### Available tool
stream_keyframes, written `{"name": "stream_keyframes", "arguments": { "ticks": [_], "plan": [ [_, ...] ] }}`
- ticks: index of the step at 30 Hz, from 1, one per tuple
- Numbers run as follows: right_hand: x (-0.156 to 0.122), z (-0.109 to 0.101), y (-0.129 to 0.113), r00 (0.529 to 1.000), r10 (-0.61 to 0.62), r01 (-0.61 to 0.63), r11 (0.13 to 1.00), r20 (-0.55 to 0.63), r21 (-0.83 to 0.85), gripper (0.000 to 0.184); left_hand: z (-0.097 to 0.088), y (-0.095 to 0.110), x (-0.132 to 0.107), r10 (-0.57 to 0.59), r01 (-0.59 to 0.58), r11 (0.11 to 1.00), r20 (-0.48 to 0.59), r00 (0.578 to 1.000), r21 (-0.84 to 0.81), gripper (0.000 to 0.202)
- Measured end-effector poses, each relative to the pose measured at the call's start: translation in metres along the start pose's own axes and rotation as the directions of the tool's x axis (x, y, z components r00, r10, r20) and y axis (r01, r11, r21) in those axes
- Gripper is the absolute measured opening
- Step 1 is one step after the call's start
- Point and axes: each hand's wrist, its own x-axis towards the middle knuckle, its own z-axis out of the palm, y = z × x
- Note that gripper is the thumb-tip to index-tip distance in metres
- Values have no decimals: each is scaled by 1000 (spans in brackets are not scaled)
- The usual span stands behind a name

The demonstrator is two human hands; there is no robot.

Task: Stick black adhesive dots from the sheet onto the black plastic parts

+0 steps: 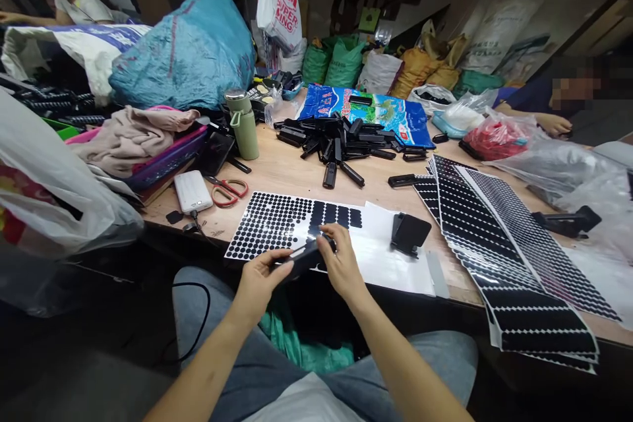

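Between my two hands is a black plastic piece [304, 260], held just over the table's front edge. My left hand [262, 277] grips its left end with thumb and fingers. At its right end, my right hand [339, 257] is closed with fingertips pressed on it; whether a small sticker is pinched there I cannot make out. Just behind the hands lies a white sheet of round black stickers [271, 221], with larger black stickers [336, 213] on its right part. A black folding stand [410, 233] rests on white paper [386, 267] to the right.
A heap of black plastic parts [336, 138] lies mid-table before a blue printed bag [395, 115]. Long sticker sheets [494, 231] overhang the right edge. Scissors [228, 192], a white power bank [192, 191] and a green flask [243, 125] stand left. Co-workers sit at both sides.
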Motion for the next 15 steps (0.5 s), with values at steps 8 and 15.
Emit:
{"name": "stream_keyframes", "arguments": {
  "ticks": [8,15],
  "plan": [
    [78,73,10,899,-2,328,665,438,-670,19,-52,0,56,287,-169,944,-457,842,282,33],
    [64,95,7,867,29,409,533,498,-741,29,-47,-7,75,295,-129,920,-440,848,369,32]
  ]
}}
